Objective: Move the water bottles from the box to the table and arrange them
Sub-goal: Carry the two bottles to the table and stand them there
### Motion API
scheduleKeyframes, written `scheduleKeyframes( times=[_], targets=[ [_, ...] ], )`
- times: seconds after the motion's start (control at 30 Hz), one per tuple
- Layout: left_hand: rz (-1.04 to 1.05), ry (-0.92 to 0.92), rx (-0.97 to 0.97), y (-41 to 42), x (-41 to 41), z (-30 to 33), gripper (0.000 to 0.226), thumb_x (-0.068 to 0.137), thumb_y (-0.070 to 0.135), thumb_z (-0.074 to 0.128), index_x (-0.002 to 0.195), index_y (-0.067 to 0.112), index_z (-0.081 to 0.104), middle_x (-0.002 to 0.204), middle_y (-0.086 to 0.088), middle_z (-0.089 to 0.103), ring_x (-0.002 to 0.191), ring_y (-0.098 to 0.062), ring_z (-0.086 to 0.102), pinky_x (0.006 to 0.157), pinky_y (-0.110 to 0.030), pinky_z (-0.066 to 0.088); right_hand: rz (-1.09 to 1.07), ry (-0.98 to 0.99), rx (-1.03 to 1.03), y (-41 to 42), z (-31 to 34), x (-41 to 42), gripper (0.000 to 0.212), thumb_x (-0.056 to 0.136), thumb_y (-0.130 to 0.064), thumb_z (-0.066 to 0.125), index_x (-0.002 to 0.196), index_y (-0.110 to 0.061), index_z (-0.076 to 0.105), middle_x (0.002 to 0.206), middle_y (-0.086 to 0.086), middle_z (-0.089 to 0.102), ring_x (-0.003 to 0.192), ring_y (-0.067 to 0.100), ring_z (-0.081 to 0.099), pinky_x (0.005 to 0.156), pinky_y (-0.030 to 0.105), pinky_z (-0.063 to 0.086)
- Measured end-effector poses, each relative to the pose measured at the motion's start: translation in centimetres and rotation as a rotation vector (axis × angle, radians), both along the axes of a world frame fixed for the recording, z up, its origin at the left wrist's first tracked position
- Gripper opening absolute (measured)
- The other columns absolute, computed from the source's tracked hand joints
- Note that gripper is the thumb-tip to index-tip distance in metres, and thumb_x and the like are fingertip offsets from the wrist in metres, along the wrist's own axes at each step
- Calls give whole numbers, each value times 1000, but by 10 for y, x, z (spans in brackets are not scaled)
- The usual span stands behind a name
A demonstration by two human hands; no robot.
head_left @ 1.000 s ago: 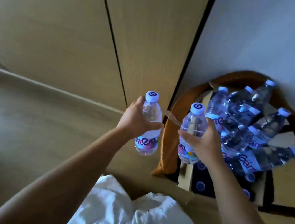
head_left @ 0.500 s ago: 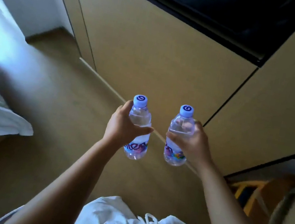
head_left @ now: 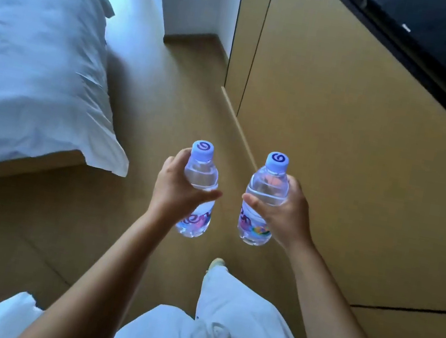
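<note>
The left hand (head_left: 175, 190) grips one water bottle (head_left: 199, 191), fingers (head_left: 179, 158) and thumb curled round its clear upper body. The right hand (head_left: 282, 211) holds a second bottle (head_left: 265, 201) the same way. Both are carried upright, caps up, side by side but apart, above the wooden floor (head_left: 15, 222) between the bed (head_left: 29, 48) and the cabinet wall (head_left: 350, 160), probably so each can be set straight down on its base. Neither box nor table is in view.

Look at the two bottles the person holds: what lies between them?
Nothing touches either: the left bottle and right bottle stand apart, with only bare wooden floor showing through the gap in the head view.
</note>
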State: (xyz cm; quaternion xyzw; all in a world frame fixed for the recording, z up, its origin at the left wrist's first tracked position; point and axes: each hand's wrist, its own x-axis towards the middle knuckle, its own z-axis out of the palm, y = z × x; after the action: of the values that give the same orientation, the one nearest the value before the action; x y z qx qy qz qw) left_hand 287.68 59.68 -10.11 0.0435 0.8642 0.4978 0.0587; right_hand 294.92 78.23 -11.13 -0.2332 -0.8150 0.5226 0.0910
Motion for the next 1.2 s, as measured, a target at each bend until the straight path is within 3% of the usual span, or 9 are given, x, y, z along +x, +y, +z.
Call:
scheduleKeyframes(
  times=[0.07, 0.17, 0.3, 0.37, 0.47, 0.57, 0.67, 0.87, 1.2],
  targets=[
    [-24, -8, 25, 1, -9, 1, 61, 54, 26, 86, 107, 24, 56, 102, 1, 61, 99, -21, 59, 87, -39, 51, 29, 26, 1, -2, 1, -12, 56, 61, -32, 86, 106, -19, 56, 92, -8, 67, 84, 8, 65, 74, 25, 50],
    [22, 12, 23, 2, -69, -5, 61, 53, 28, 87, 105, 28, 55, 103, 1, 62, 97, -20, 60, 87, -39, 51, 106, 24, 12, 2, -5, -83, 50, 61, -32, 86, 101, -23, 57, 90, -8, 68, 82, 6, 65, 73, 25, 51],
    [101, 55, -22, 6, -168, 5, 64, 51, 31, 87, 103, 36, 49, 101, 8, 55, 92, -11, 55, 71, -9, 38, 170, 66, -31, 9, 4, -202, 49, 61, -27, 86, 99, -25, 55, 89, -10, 67, 81, 7, 65, 74, 27, 52],
    [125, 61, -58, 6, -208, 12, 64, 50, 32, 86, 104, 36, 52, 99, 7, 56, 88, -10, 54, 66, -4, 33, 192, 84, -22, 12, 9, -250, 51, 61, -26, 86, 99, -24, 53, 88, -11, 66, 80, 6, 64, 74, 26, 51],
    [192, 97, -57, 6, -271, 21, 66, 49, 31, 87, 105, 35, 53, 99, 5, 58, 88, -12, 56, 69, -7, 36, 263, 89, -20, 15, 18, -326, 54, 60, -28, 86, 103, -23, 54, 89, -10, 66, 82, 7, 65, 75, 27, 51],
    [230, 104, -33, 5, -324, 26, 69, 50, 29, 89, 111, 30, 55, 103, 1, 61, 94, -17, 60, 82, -26, 48, 337, 100, -12, 14, 26, -387, 59, 60, -28, 86, 110, -18, 55, 94, -6, 67, 86, 11, 65, 76, 27, 52],
    [269, 82, 0, 3, -375, 27, 72, 50, 31, 89, 115, 25, 57, 105, -3, 64, 95, -21, 62, 89, -39, 50, 381, 112, -8, 11, 28, -442, 64, 60, -29, 87, 114, -16, 56, 97, -3, 68, 87, 13, 66, 77, 27, 53],
    [299, 79, 39, -13, -500, 20, 72, 51, 26, 91, 114, 23, 57, 106, -5, 65, 96, -21, 63, 89, -37, 51, 412, 58, -27, -6, 15, -573, 62, 57, -30, 87, 109, -18, 57, 95, -3, 68, 87, 15, 66, 81, 38, 54],
    [276, 113, 32, -76, -751, 39, 71, 52, 23, 91, 114, 21, 56, 107, -5, 64, 97, -22, 63, 90, -42, 51, 399, 66, -30, -60, 32, -821, 61, 59, -25, 88, 109, -15, 56, 97, 1, 67, 89, 19, 66, 83, 44, 53]
  ],
)
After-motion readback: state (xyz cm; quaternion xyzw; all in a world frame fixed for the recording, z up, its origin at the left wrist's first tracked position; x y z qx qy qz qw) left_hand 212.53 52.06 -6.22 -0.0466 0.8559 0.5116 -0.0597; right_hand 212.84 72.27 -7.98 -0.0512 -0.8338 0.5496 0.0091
